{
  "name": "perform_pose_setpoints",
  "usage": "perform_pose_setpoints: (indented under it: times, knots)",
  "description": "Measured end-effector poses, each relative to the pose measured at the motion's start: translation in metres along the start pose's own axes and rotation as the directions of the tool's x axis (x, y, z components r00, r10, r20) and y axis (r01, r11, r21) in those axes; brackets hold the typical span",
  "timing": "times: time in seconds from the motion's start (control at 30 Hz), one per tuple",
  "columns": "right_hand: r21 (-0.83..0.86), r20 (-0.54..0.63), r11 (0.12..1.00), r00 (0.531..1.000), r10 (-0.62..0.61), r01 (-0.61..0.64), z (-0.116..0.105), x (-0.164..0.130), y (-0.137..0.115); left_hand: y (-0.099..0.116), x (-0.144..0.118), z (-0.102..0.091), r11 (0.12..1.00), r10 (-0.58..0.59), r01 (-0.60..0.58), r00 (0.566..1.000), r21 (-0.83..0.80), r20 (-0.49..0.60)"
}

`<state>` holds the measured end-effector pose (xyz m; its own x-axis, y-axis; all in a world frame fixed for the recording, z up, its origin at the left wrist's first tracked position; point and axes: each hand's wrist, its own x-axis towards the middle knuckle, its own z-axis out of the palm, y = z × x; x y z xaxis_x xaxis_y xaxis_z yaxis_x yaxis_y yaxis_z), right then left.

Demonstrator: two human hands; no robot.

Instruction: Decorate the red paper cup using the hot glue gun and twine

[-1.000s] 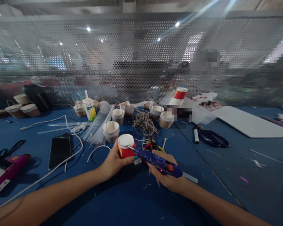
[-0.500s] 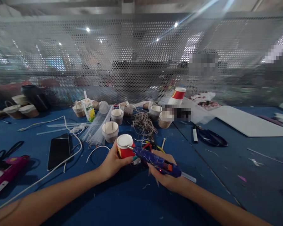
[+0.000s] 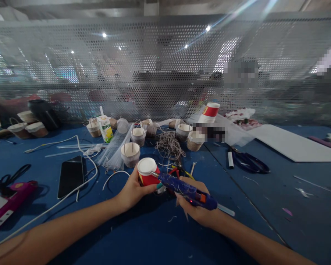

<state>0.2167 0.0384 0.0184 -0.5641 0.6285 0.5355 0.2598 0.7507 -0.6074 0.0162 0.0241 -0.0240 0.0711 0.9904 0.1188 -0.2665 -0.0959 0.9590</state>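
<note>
A red and white paper cup [image 3: 148, 178] is gripped in my left hand [image 3: 132, 191], its white round end facing up. My right hand [image 3: 200, 200] is wrapped round a blue glue gun [image 3: 186, 189], with a clear glue stick [image 3: 226, 209] poking out of its back. The metal nozzle lies at the right edge of the cup's white end; whether it touches I cannot tell. Behind the glue gun, red and yellow-handled pliers [image 3: 179, 170] are partly hidden. Just beyond the cup stands a small wrapped cup with a handle [image 3: 130, 154].
Grey-brown cord [image 3: 169, 145] lies in a heap amid several wrapped cups. On the left are a phone [image 3: 71, 176], a white cable [image 3: 93, 173], clear glue sticks [image 3: 114, 147] and a magenta power strip [image 3: 11, 202]. Scissors [image 3: 251, 162] and a white board [image 3: 298, 143] lie to the right.
The view has shifted slightly. The glue gun's nozzle has moved a little to the right across the cup's white end, towards its edge. Both hands keep their holds.
</note>
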Motion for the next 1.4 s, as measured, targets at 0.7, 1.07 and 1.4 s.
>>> perform_pose_setpoints:
  times: [0.7,1.07,1.4]
  knots:
    - [0.004,0.012,0.999,0.999,0.036,-0.036,-0.001,0.0018,-0.0034,0.0011,-0.0001,0.0002,0.999,-0.014,0.013,1.0,-0.038,-0.014]
    - [-0.039,-0.04,0.999,0.999,0.0,-0.002,-0.0017,0.0015,-0.0025,0.002,-0.0011,0.0011,1.0,-0.003,0.002,1.0,-0.014,-0.015]
    - [-0.088,-0.064,0.994,0.996,0.064,-0.07,-0.0033,-0.0004,-0.0022,0.0029,0.0002,0.0011,1.0,0.022,-0.022,0.999,0.007,-0.025]
